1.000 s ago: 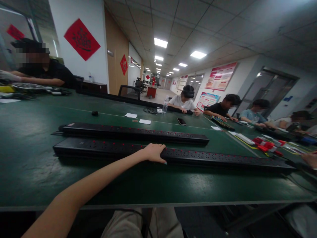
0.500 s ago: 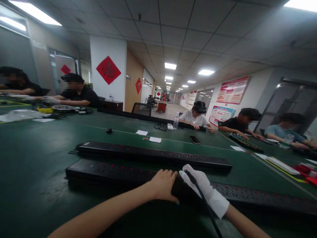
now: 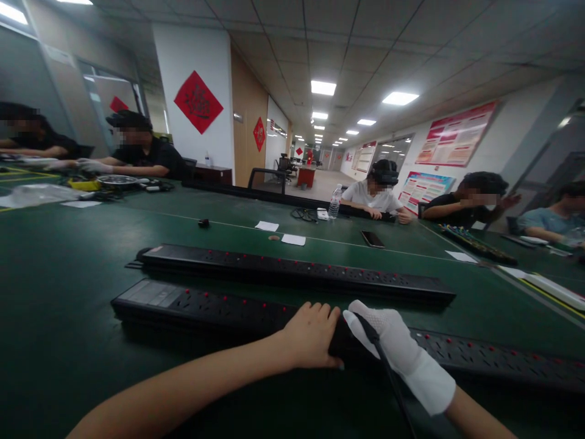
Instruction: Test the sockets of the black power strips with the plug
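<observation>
The nearer long black power strip (image 3: 247, 308) lies across the green table, with red dots along its row of sockets. My left hand (image 3: 313, 334), bare, is wrapped over its middle, fingers on the far edge and thumb on the near side. Just right of it, my right hand (image 3: 388, 338) wears a white glove. Its fingers are closed around the plug end of a black cable (image 3: 392, 381), held against the strip. The cable runs down toward me; the plug's tip is hidden by the glove. Behind lies a second black power strip (image 3: 292, 269), roughly parallel.
Beyond the strips are white paper slips (image 3: 293, 239), a small black piece (image 3: 203, 224), a phone (image 3: 372, 239) and a water bottle (image 3: 335, 202). Co-workers sit around the table's far sides. A circuit-like strip with coloured parts (image 3: 478, 242) lies at right.
The view has tilted down a little, so the scene sits higher in the picture. Both hands keep their holds. A co-worker at the right has raised a hand.
</observation>
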A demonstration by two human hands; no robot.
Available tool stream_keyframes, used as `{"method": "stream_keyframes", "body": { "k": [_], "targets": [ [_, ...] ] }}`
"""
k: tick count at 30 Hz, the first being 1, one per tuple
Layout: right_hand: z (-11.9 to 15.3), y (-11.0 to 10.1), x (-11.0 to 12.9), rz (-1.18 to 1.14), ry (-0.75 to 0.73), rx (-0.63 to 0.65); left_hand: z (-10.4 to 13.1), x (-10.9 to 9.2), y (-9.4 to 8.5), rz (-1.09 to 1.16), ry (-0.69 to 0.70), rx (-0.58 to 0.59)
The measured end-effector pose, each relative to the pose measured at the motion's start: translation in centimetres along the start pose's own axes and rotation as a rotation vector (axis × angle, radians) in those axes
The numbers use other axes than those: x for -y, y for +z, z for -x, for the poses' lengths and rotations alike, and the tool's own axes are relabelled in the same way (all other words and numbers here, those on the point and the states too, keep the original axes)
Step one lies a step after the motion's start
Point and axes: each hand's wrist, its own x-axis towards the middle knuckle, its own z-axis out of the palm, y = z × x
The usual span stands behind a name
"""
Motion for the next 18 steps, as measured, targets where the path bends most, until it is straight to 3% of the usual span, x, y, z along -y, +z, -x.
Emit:
{"method": "stream_keyframes", "body": {
  "k": [4,12,18],
  "targets": [
    [-0.2,-0.5,0.4,0.02,-0.005,0.045,0.0,-0.1,-0.2,-0.003,0.006,-0.007],
    [1.2,1.0,1.4,0.275,0.006,-0.099,0.2,-0.1,-0.4,-0.017,0.013,-0.007],
    [-0.2,0.2,0.5,0.211,-0.129,0.064,0.1,0.0,0.0,-0.029,0.02,-0.038]
  ]
}}
